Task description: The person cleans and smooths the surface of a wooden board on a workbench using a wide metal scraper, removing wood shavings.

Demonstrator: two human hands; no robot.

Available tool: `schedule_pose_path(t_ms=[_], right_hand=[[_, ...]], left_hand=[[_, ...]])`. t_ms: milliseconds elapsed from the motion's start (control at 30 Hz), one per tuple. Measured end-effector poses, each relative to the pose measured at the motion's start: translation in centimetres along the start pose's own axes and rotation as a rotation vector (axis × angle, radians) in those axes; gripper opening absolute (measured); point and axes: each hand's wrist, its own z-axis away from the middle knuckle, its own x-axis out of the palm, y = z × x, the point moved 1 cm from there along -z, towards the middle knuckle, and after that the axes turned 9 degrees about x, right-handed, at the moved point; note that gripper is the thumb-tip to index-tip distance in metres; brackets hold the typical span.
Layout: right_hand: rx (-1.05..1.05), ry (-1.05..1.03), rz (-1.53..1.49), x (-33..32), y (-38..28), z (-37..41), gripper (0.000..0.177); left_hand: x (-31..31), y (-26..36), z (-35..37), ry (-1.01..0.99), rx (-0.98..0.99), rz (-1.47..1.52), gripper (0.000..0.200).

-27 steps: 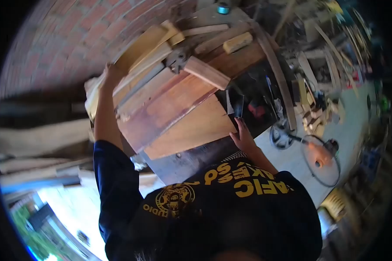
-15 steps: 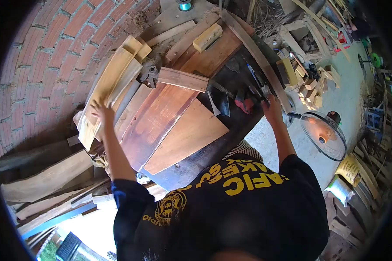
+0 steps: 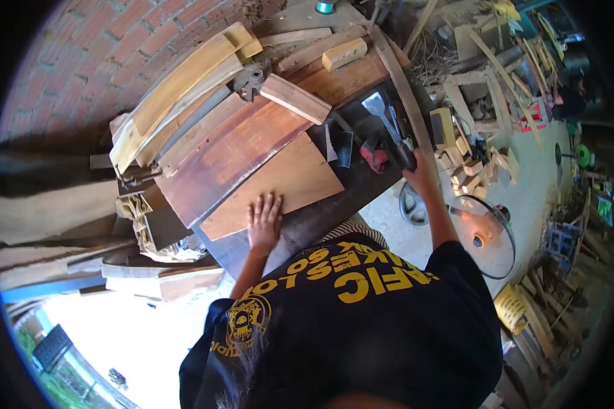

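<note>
My left hand (image 3: 265, 221) lies flat with fingers spread on a light-brown thin wooden board (image 3: 286, 180) at the near side of the dark workbench (image 3: 297, 221). My right hand (image 3: 423, 174), at the bench's right edge, is closed around the dark handle of a scraper (image 3: 391, 128) with a flared, shiny metal blade, which points away over the bench top. Beside its shaft is a slim blue tool (image 3: 393, 114). Left of the handle sits a red and dark object (image 3: 373, 155). A reddish-brown plank (image 3: 232, 150) lies just beyond the thin board.
A short wood block (image 3: 296, 99) rests across the plank, near a metal clamp part (image 3: 250, 80). Long pale boards (image 3: 177, 85) line the far left by the brick wall (image 3: 116, 61). A fan (image 3: 483, 235) stands right, near piled offcuts (image 3: 471, 170).
My left hand has moved from the pale boards at the left onto the thin board. My right hand stays at the bench edge; the scraper's blade now catches the light. The view has shifted.
</note>
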Motion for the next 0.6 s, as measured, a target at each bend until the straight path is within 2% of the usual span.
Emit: schedule_pose_path(t_ms=[67, 133, 167, 233, 267, 333, 400, 467, 533, 600], right_hand=[[-0.117, 0.069, -0.072, 0.5, 0.9, 2.4, 0.062], [-0.214, 0.113, -0.408, 0.5, -0.8, 6.1, 0.056], [-0.235, 0.101, -0.410, 0.2, -2.0, 8.2, 0.056], [0.032, -0.229, -0.870, -0.4, -4.4, 12.6, 0.059], [0.023, -0.236, -0.872, -0.7, -5.6, 14.4, 0.059], [-0.036, -0.299, -0.947, -1.2, -7.6, 17.4, 0.061], [-0.053, -0.366, -0.959, -1.7, -8.4, 19.4, 0.062], [-0.184, -0.300, -0.844, -2.2, -8.7, 20.9, 0.061], [-0.196, -0.312, -0.763, -3.6, -9.5, 22.0, 0.058], [-0.351, -0.255, -0.619, -5.0, -10.3, 22.4, 0.057]], left_hand=[[-0.3, -1.4, 0.1, 0.067, -0.155, -0.064, 0.054], [-1.5, -3.0, -0.4, 0.092, -0.338, -0.033, 0.053], [-2.4, -3.4, -0.8, 0.063, -0.419, -0.006, 0.054], [-3.3, -2.9, -1.6, 0.032, -0.521, -0.028, 0.055], [-3.7, -1.8, -2.5, 0.002, -0.570, -0.047, 0.056], [-6.0, 1.6, -5.2, -0.182, -0.563, -0.152, 0.057], [-9.2, 5.0, -6.4, 0.276, -0.165, 0.858, 0.054], [-16.1, 10.6, -6.9, 0.377, 0.111, 1.436, 0.049], [-20.3, 12.9, -6.6, 0.450, 0.245, 1.724, 0.051], [-23.8, 14.1, -6.1, 0.523, 0.268, 1.709, 0.049]])
